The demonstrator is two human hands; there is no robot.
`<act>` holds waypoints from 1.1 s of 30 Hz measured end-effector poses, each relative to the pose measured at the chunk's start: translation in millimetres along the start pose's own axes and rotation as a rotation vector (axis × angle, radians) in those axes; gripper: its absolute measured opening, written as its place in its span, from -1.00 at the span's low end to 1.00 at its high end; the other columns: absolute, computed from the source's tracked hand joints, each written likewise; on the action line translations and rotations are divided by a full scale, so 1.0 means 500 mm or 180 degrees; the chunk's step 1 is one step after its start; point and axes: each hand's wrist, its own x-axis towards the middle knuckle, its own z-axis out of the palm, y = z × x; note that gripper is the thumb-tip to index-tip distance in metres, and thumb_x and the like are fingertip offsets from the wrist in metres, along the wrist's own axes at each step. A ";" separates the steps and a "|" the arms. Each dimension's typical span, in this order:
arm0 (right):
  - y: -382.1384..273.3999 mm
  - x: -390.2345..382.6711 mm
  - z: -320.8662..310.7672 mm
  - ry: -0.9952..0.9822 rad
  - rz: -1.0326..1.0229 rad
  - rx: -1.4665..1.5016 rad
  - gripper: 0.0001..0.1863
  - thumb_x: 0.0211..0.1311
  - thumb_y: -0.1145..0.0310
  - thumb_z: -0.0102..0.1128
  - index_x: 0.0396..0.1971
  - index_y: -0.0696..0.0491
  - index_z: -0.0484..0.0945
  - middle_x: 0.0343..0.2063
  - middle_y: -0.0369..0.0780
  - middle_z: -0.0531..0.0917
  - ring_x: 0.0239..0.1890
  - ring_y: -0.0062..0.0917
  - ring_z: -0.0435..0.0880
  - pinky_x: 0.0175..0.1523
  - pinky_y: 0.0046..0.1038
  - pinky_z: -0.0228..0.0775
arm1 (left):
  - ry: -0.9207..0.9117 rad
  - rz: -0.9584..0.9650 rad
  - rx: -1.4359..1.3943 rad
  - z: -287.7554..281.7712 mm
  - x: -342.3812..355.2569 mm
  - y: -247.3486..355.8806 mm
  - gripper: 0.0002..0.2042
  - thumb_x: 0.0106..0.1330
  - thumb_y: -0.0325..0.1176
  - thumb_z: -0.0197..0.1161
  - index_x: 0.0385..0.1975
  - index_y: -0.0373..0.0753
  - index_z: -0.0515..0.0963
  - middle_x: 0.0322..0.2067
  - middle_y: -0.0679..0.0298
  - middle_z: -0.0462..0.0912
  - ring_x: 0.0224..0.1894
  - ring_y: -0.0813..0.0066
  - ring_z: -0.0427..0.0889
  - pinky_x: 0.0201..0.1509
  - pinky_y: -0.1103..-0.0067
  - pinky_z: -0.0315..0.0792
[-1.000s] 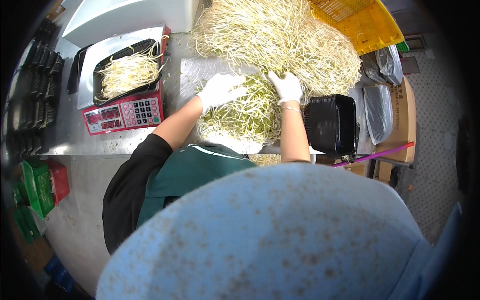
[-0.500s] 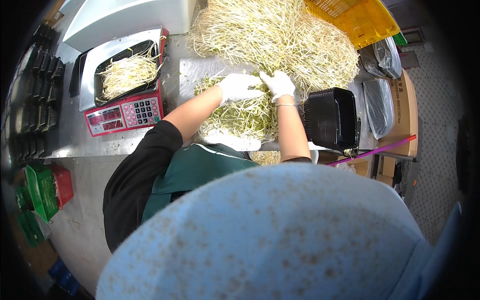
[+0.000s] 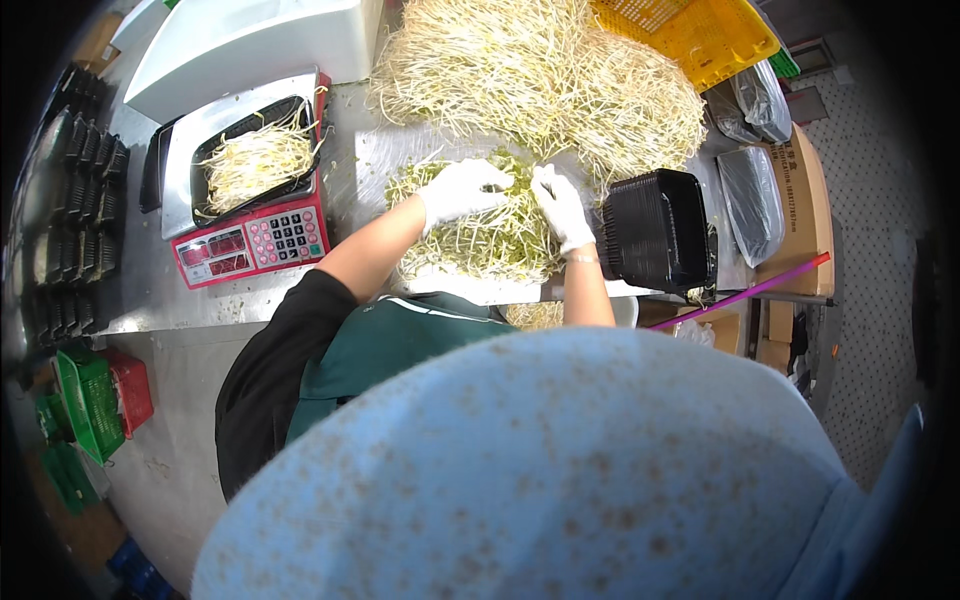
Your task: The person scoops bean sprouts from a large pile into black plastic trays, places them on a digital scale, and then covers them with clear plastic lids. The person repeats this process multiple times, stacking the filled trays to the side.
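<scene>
My left hand (image 3: 462,192), in a white glove, is on a pile of green-flecked sprouts (image 3: 470,245), its fingers curled into the strands. My right hand (image 3: 558,205), also gloved, is at the pile's right side with fingertips pressed together; what they hold is too small to make out. Beyond them lies a large heap of pale bean sprouts (image 3: 510,70). To the left, a black tray (image 3: 202,195) of sprouts sits on a red scale (image 3: 270,240). A stack of empty black trays (image 3: 660,230) stands just right of my right hand.
Many black trays (image 3: 80,220) line the left edge. A white box (image 3: 250,45) and yellow crate (image 3: 690,40) stand at the back. Wrapped packs (image 3: 750,200), a cardboard box (image 3: 805,220) and a magenta rod (image 3: 770,285) are at right; green (image 3: 90,400) and red (image 3: 130,385) baskets below left.
My right hand has shifted down and slightly toward me, out of the sprouts' far edge. My left hand has moved a little rightward and stays in the green-flecked pile.
</scene>
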 end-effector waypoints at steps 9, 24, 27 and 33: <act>-0.177 0.120 -0.060 0.0108 0.1527 -0.1618 -0.28 0.03 -0.32 0.12 -0.24 0.14 0.63 -0.14 -0.01 0.64 -0.10 -0.18 0.64 -0.01 -0.27 0.44 | -0.0017 0.0657 0.0050 -0.022 -0.134 0.110 -0.64 0.18 -0.30 0.25 0.02 -0.12 0.55 0.00 0.11 0.54 0.01 0.16 0.54 0.20 0.36 0.36; -0.145 0.060 -0.014 -0.0798 0.0428 0.0930 -0.37 0.14 -0.03 0.26 0.13 0.07 0.49 0.21 0.00 0.41 0.18 -0.18 0.46 0.29 -0.44 0.19 | 0.0142 -0.0950 0.0146 -0.047 -0.075 -0.037 -0.13 0.01 0.28 0.27 0.27 -0.17 0.30 0.24 -0.01 0.36 0.32 0.04 0.25 0.35 0.19 0.05; -0.137 0.042 -0.001 -0.0873 0.0253 0.0349 -0.45 0.16 0.00 0.22 -0.01 0.13 0.58 0.03 -0.01 0.57 0.09 -0.21 0.54 0.22 -0.41 0.28 | 0.0683 -0.0255 -0.0137 -0.025 -0.087 -0.006 -0.71 0.12 -0.16 0.32 -0.19 -0.12 0.65 -0.25 0.12 0.66 -0.16 0.20 0.62 -0.01 0.47 0.44; -0.118 -0.178 -0.093 -0.0663 0.0289 -0.0449 -0.15 -0.11 -0.15 0.40 0.15 0.08 0.45 0.31 0.09 0.21 0.39 -0.07 0.05 0.40 -0.16 -0.07 | 0.0553 -0.0022 0.0525 -0.029 -0.268 0.050 -0.44 0.10 -0.26 0.35 0.17 -0.07 0.40 0.10 0.09 0.44 0.15 0.12 0.40 0.19 0.25 0.27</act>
